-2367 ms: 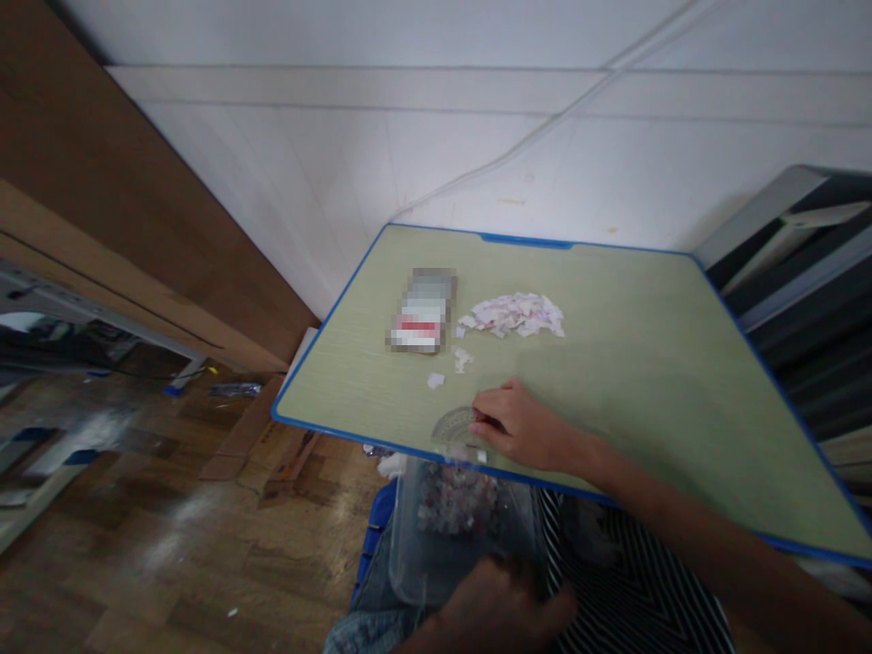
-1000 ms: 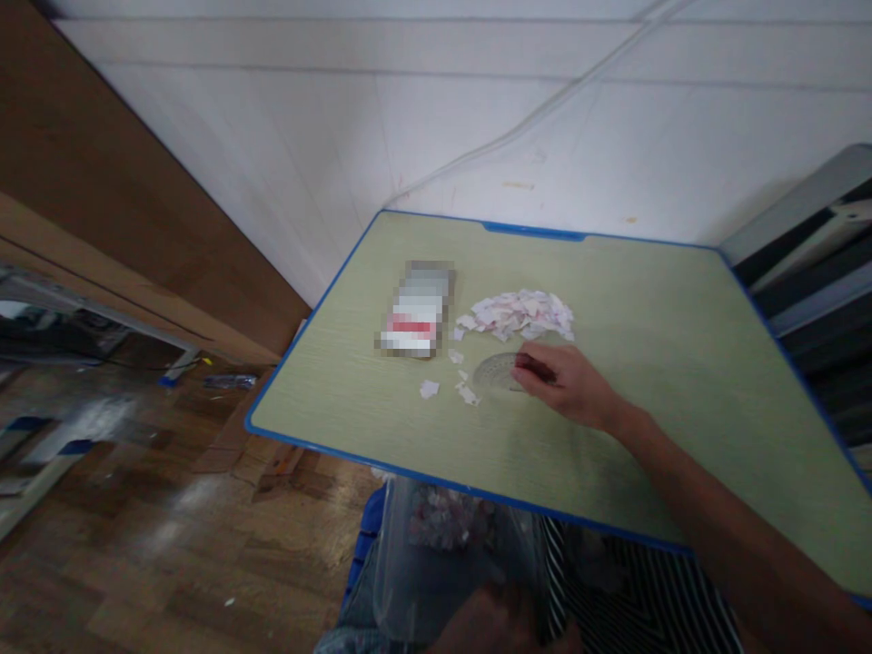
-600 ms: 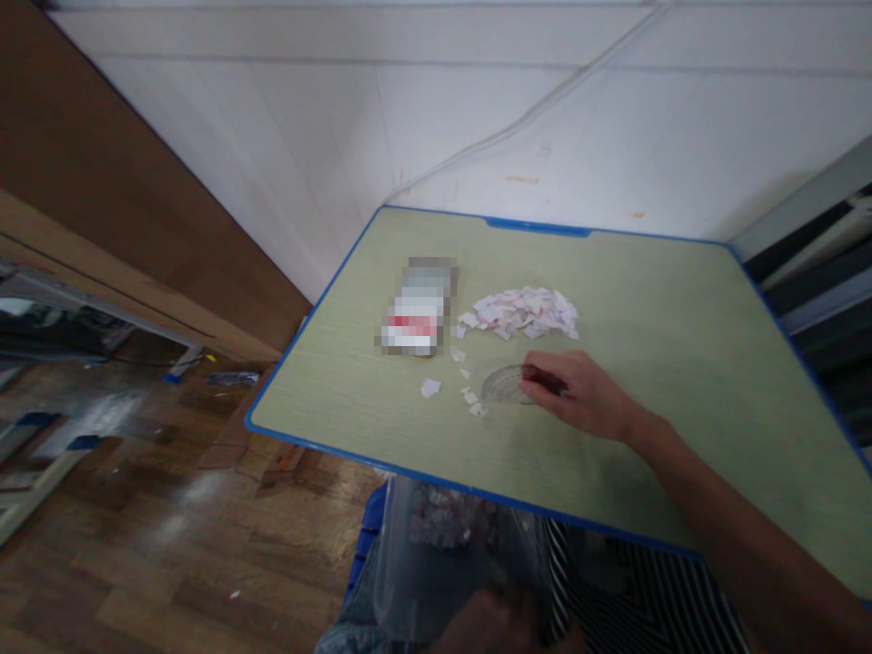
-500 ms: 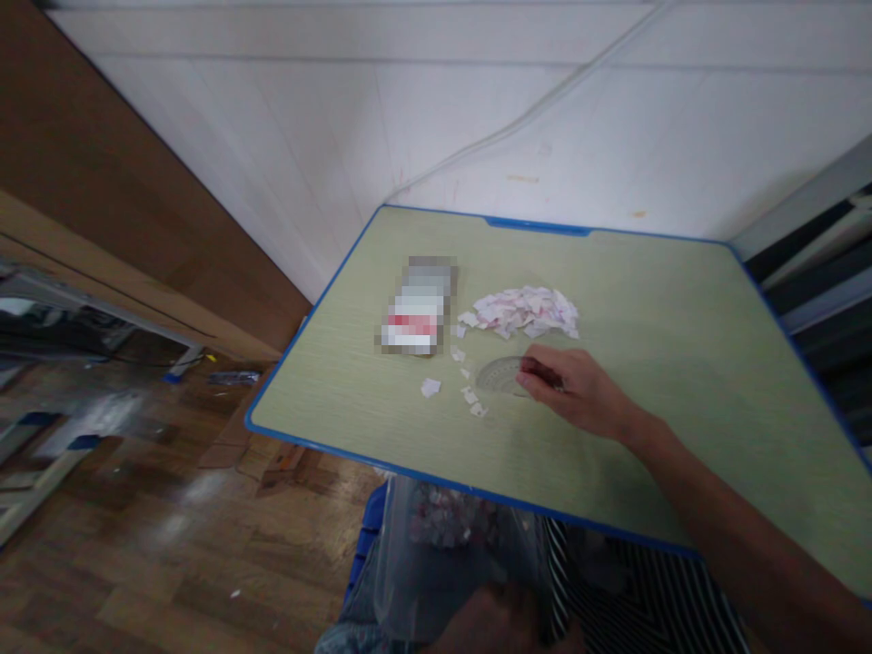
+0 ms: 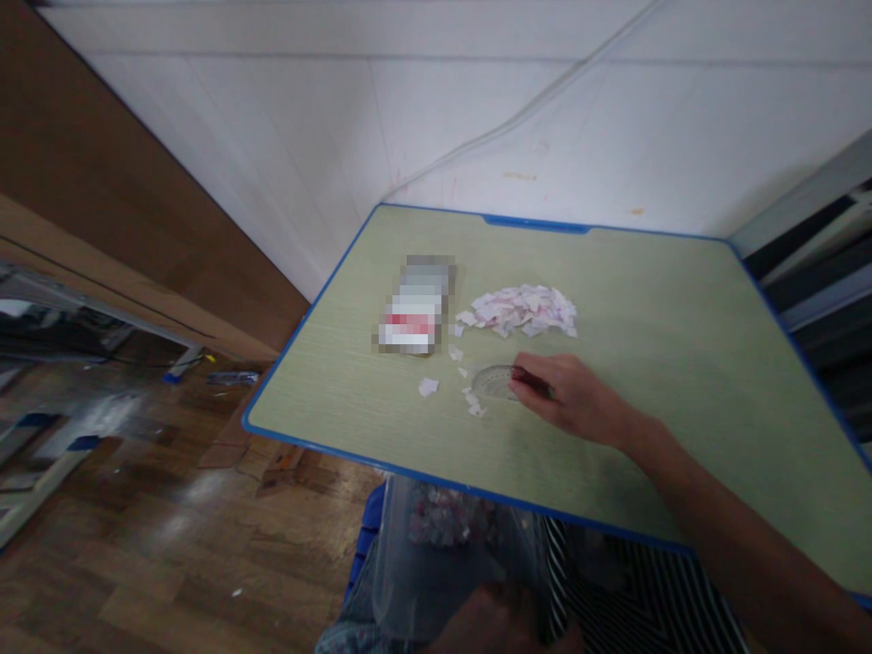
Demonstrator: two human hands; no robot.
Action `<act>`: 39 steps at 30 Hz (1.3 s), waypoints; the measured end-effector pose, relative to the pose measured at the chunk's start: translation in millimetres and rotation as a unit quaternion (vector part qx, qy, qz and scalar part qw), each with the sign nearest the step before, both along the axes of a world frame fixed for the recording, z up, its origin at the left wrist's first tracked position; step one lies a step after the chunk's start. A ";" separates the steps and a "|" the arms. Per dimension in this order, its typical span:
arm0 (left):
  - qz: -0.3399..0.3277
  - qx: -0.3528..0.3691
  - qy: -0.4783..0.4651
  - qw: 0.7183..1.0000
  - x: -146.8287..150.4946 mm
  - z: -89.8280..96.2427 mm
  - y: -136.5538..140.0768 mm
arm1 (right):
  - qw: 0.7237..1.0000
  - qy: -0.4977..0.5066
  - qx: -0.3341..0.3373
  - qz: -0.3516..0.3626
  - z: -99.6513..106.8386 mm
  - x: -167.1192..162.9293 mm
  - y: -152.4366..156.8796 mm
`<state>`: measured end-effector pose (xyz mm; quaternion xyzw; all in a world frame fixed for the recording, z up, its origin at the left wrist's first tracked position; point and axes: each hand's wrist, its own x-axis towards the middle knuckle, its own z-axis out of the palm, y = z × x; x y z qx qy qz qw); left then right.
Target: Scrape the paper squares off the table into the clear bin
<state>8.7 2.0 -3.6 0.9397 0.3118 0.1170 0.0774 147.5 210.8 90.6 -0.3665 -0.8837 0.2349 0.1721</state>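
Observation:
My right hand is closed round a clear half-round protractor, its curved edge towards the left on the table. Just left of that edge, several small paper scraps lie close to it or against it. Behind the hand is a heap of white and pinkish torn paper. Below the table edge, my left hand is in shadow beside a clear plastic bin that holds more scraps. The fingers of that hand are too dark to make out.
A blurred-out flat object lies left of the heap. The pale green table has a blue rim and stands against a white wall. A cable runs down that wall. Cardboard lies on the wooden floor at left.
My right hand has moved slightly left and towards me with the protractor, closer to the loose scraps. The left hand looks much the same.

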 end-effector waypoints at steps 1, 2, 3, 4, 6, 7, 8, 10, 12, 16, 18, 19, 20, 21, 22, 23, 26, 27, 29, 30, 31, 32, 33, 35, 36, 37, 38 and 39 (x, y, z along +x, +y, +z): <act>-0.001 0.001 0.003 1.000 0.0 -0.1 -0.1 | 1.000 -0.002 0.006 0.003 1.9 1.6 0.3; -0.003 0.003 0.005 1.000 0.0 -0.5 -0.3 | 1.000 -0.001 0.011 0.005 3.9 3.1 0.7; -0.002 0.006 0.006 1.000 0.0 -1.1 -0.5 | 1.000 0.001 0.011 0.009 5.7 4.4 0.9; -0.002 0.009 0.006 1.000 0.1 -1.8 -0.8 | 1.000 0.005 0.006 0.016 7.4 5.4 1.0; 0.002 0.011 0.004 1.000 0.2 -3.2 -1.4 | 0.999 0.011 -0.017 0.034 10.1 6.7 0.7; 0.002 0.009 0.003 1.000 0.3 -3.7 -1.7 | 0.999 0.008 -0.031 0.043 11.2 7.2 0.5; 0.000 0.004 0.003 1.000 0.3 -3.8 -1.8 | 0.998 0.003 -0.043 0.050 12.4 7.8 0.2; -0.007 -0.007 0.004 1.000 0.5 -2.8 -1.4 | 0.997 -0.011 -0.056 0.051 14.3 9.2 0.2; -0.012 -0.011 0.006 1.000 0.4 -0.1 -0.2 | 0.998 -0.008 -0.058 0.035 14.7 9.9 1.2; -0.018 -0.018 0.026 0.999 0.3 6.9 3.6 | 0.998 0.045 -0.052 -0.018 7.0 3.4 3.8; -0.030 -0.023 0.045 0.998 0.7 8.9 5.0 | 0.997 0.050 -0.054 -0.027 0.7 -3.1 3.8; -0.032 -0.025 0.055 0.998 1.0 9.2 5.3 | 0.997 0.047 -0.055 -0.026 -1.9 -6.1 3.6; -0.034 -0.023 0.059 0.997 1.3 9.0 5.3 | 0.997 0.044 -0.055 -0.027 -4.0 -8.6 3.2; -0.033 -0.019 0.060 0.998 1.5 8.4 5.1 | 0.997 0.041 -0.054 -0.028 -5.3 -10.4 2.9; -0.029 -0.015 0.056 0.998 1.6 7.5 4.6 | 0.997 0.040 -0.053 -0.031 -5.9 -11.5 2.7; -0.025 -0.011 0.049 0.998 1.6 6.3 3.9 | 0.997 0.042 -0.052 -0.034 -5.8 -11.9 2.5; -0.018 -0.016 0.027 0.999 1.0 2.1 1.2 | 0.996 0.054 -0.054 -0.049 -4.6 -11.1 3.1; -0.017 -0.016 0.024 0.999 0.8 0.8 0.4 | 0.996 0.056 -0.054 -0.054 -4.4 -10.9 3.5; -0.019 -0.014 0.021 0.999 0.6 -1.1 -0.9 | 0.996 0.050 -0.052 -0.055 -5.0 -10.9 4.1; -0.018 -0.013 0.020 1.000 0.6 -1.6 -1.1 | 0.996 0.045 -0.051 -0.052 -5.4 -11.0 4.3; -0.016 -0.011 0.018 1.000 0.7 -1.7 -1.1 | 0.997 0.040 -0.050 -0.047 -5.5 -10.9 4.4; -0.013 -0.012 0.015 1.000 0.7 -1.4 -0.8 | 0.997 0.034 -0.050 -0.042 -5.1 -10.4 4.3; -0.009 -0.012 0.012 1.000 0.7 -0.8 -0.2 | 0.998 0.029 -0.048 -0.037 -3.9 -9.2 4.2; -0.004 -0.012 0.005 1.000 0.4 0.9 1.3 | 0.999 0.016 -0.044 -0.015 0.9 -4.5 3.9; -0.003 -0.013 0.002 1.000 0.2 1.8 2.0 | 0.999 0.008 -0.042 -0.001 4.4 -1.4 3.9; -0.002 -0.012 -0.001 1.000 0.0 2.5 2.5 | 0.999 0.002 -0.043 0.012 8.0 1.8 4.1; -0.002 -0.011 -0.004 1.000 -0.1 3.0 2.7 | 0.999 0.000 -0.046 0.022 11.4 4.7 4.5; -0.001 -0.007 -0.005 1.000 -0.1 3.2 2.7 | 0.999 0.005 -0.048 0.022 14.1 6.7 5.2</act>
